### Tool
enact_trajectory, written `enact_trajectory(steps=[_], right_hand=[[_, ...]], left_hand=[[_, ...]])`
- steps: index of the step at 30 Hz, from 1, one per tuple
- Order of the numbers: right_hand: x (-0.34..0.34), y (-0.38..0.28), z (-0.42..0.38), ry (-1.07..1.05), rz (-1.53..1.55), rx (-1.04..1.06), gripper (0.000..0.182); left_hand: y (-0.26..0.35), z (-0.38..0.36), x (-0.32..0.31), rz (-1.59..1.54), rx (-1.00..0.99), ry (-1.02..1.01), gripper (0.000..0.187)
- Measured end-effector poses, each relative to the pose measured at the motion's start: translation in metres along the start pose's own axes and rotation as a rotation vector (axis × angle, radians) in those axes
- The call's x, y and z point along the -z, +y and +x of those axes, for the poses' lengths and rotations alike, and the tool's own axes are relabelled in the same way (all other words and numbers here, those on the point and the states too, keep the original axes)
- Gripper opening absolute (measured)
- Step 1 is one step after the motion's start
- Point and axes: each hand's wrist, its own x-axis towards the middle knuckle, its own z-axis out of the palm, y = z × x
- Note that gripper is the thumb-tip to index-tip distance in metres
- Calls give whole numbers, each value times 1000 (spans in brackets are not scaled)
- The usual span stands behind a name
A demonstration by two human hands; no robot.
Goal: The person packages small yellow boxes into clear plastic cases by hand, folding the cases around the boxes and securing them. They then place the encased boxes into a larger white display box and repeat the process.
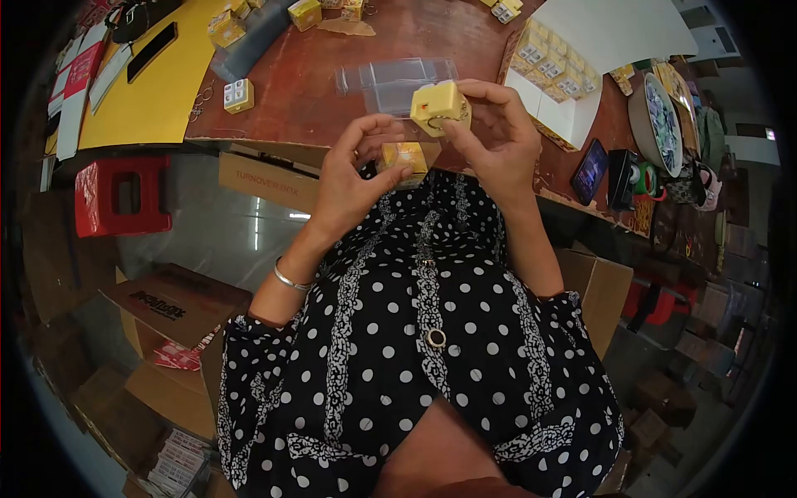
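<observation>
My right hand (504, 137) pinches a pale yellow plastic cube (434, 104) between thumb and fingers, and a metal ring with a chain hangs at its lower side. Just below and left of it, a small printed yellow carton (404, 155) sits in the closed fingers of my left hand (355, 173). The cube and the carton are close together over the table's front edge. Behind them on the reddish table lies a clear plastic package (390, 76). Farther left rests another small cube (238, 96) with pale square buttons on top.
At the right, a white box (541, 116) holds several small yellow cartons. A phone (589, 172), a black box (621, 179) and a round basin (644, 124) stand beyond it. Left are a yellow sheet (170, 95), a red stool (91, 199) and an open cardboard box (170, 303).
</observation>
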Motion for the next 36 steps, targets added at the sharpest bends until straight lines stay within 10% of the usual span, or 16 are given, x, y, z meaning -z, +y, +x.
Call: enact_trajectory(steps=[5, 15, 20, 36], right_hand=[[5, -6, 9, -326, -436, 175, 40], [10, -1, 1, -328, -439, 206, 57], [8, 14, -51, -220, 262, -339, 63], [10, 24, -129, -76, 291, -396, 18]], left_hand=[[4, -5, 1, -28, 14, 19, 61], [5, -7, -7, -205, -29, 55, 66], [6, -20, -22, -260, -5, 30, 61], [-44, -55, -29, -280, 192, -164, 30]])
